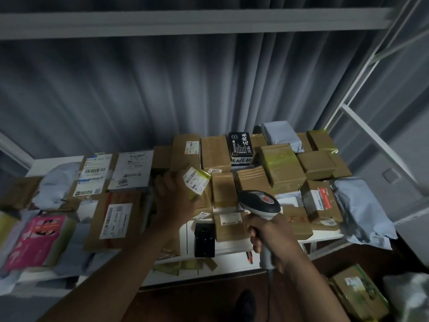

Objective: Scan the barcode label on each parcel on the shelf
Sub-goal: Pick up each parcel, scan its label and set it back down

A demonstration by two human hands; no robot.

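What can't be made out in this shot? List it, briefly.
- Small parcel in the left hand, head view: label faces the camera, its print too small and blurred to read.
- Scanner in the right hand: its window points away, hidden by its own head.
- Pink packet: smeared by motion blur near the left edge.

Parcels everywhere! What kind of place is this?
Probably a parcel sorting or storage room. A white metal shelf is crowded with taped cardboard parcels and mailer bags, and the right hand holds a barcode scanner.
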